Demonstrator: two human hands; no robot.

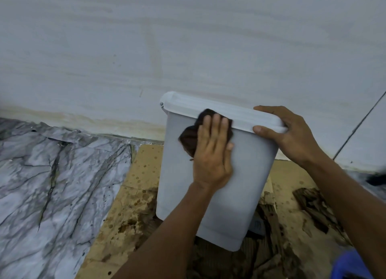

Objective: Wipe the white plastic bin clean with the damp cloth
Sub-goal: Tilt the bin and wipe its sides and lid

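Observation:
The white plastic bin (246, 184) stands against the wall on wet cardboard, with its white lid (219, 109) closed. My left hand (213, 153) lies flat on the bin's front face near the top and presses a dark brown cloth (189, 140) against it. The cloth sticks out past my fingers to the left and above, up to the lid's edge. My right hand (292, 132) grips the right end of the lid, thumb on the front lip and fingers over the top.
Stained, torn cardboard (133, 205) covers the floor under and around the bin. A marble-patterned sheet (52, 184) lies to the left. The pale wall (188, 49) is right behind the bin. A thin cable (359, 124) runs down the wall at right; something blue (353, 264) sits at bottom right.

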